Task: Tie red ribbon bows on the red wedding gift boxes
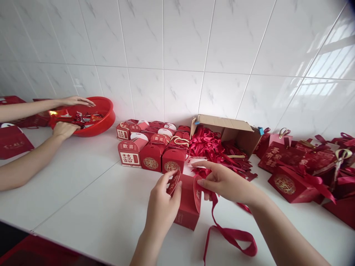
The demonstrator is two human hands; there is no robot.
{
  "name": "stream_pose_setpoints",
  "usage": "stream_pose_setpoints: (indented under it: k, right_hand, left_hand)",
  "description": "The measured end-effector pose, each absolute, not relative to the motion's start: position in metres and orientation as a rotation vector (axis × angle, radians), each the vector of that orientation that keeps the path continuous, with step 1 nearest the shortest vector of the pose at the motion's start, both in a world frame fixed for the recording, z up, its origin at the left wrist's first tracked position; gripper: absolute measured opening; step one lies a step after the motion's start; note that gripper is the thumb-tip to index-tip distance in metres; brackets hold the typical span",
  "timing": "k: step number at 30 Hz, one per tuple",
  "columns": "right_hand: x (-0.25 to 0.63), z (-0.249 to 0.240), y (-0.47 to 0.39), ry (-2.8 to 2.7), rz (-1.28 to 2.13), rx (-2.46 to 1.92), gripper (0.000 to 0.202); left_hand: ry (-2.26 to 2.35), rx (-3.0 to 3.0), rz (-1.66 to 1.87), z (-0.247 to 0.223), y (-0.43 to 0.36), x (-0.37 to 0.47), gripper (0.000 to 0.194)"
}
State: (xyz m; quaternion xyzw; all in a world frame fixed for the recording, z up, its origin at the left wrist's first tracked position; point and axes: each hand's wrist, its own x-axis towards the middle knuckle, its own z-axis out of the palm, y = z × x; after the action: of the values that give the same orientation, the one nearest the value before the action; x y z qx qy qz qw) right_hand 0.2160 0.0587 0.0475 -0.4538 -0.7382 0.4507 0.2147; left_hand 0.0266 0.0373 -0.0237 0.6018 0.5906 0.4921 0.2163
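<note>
Left hand (pixel 164 195) pinches one flap of the red box (pixel 189 202), between the hands; its card seems light, stiff, creasable, best held by lower walls. Right hand (pixel 222 181), partly curled, thumb at opposite flap; any hold on ribbon (pixel 239 236) cannot be told.

Tabletop (pixel 91 214) lies free left of the hands (pixel 163 201) (pixel 226 181); clustered boxes (pixel 149 151) and carton (pixel 238 142) block ahead.
</note>
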Motion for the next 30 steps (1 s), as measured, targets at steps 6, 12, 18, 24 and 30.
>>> stream_pose_setpoints:
  k: [6, 12, 18, 24, 30]
  right_hand:
    - [0.217, 0.045, 0.070, -2.034, 1.482, -1.112, 0.050]
    - [0.224, 0.042, 0.081, -1.985, 1.736, -1.032, 0.054]
    - [0.232, 0.039, 0.089, -1.980, 1.927, -0.929, 0.043]
    - [0.235, 0.039, 0.091, -2.069, 1.976, -0.939, 0.034]
    - [0.238, 0.040, 0.090, -2.071, 1.951, -0.918, 0.027]
  left_hand:
    - [1.645, 1.674, 1.336, -0.024, 0.037, 0.029, 0.033]
    - [1.592, 1.724, 1.323, -0.022, 0.033, 0.033, 0.029]
    - [1.503, 1.806, 1.324, -0.021, 0.030, 0.040, 0.028]
    - [1.484, 1.842, 1.336, -0.021, 0.029, 0.043, 0.026]
    - [1.469, 1.818, 1.322, -0.021, 0.028, 0.042, 0.026]
